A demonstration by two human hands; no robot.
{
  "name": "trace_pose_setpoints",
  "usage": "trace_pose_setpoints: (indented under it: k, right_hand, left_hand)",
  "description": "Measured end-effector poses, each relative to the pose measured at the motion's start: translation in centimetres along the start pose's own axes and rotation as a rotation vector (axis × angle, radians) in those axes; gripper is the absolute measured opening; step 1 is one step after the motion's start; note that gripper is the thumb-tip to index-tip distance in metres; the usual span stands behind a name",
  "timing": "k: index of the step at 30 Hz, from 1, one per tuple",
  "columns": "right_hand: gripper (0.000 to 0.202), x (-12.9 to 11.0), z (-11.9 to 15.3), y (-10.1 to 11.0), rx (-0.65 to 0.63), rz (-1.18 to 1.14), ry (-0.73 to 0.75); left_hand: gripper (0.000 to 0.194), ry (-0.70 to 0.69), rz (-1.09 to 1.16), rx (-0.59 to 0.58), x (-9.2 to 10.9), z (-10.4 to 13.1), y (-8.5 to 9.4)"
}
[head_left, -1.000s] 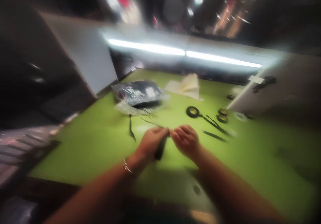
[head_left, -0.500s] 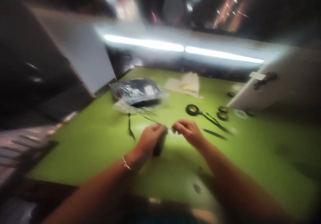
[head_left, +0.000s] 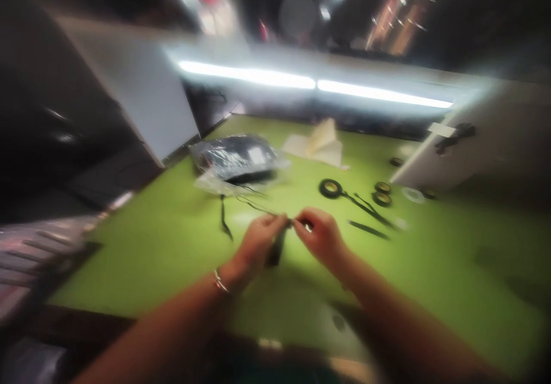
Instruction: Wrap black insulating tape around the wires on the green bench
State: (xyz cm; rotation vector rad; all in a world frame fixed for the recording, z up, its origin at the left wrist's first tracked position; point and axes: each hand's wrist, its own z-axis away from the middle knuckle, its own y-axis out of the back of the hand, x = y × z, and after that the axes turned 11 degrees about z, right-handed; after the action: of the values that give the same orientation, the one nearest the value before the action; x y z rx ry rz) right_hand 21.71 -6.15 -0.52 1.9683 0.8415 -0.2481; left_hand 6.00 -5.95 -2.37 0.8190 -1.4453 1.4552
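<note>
Hand L closed on blk piece, hand R curled near its tip; grip unclear

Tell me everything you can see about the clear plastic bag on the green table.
The clear plastic bag lies on the green table, beyond the left hand. Its film looks thin, shiny and crinkled, spreading loosely toward the person. Inside shows a bulky dark mass, too blurred to identify, with a pale patch toward the right. Thin dark cords lie by its near edge; whether they come from inside is unclear. Neither hand touches it.
</note>
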Motion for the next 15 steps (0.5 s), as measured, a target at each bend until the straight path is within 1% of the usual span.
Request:
trace_pose_setpoints:
  k: [2, 4, 10, 12, 15]
  right_hand:
    - [0.013, 0.04, 0.34, -0.29, 0.086, 0.131, 0.136]
    - [0.014, 0.12, 0.47, -0.42, 0.124, 0.214, 0.218]
    - [0.024, 0.47, 0.22, -0.27, 0.127, 0.427, 0.413]
    - [0.027, 0.64, 0.12, -0.2, 0.14, 0.48, 0.468]
    - [0.025, 0.97, 0.01, -0.24, 0.145, 0.497, 0.509]
  left_hand:
    - [0.043, 0.057, 0.005, 0.021, -0.14, -0.02, 0.16]
    - [0.045, 0.064, 0.01, 0.03, -0.35, -0.04, 0.32]
    - [0.043, 0.073, -0.003, 0.057, -1.0, -0.24, 0.7]
    - [0.042, 0.074, -0.004, 0.044, -1.02, -0.28, 0.74]
    - [0.04, 0.083, 0.001, 0.013, -0.91, -0.26, 0.67]
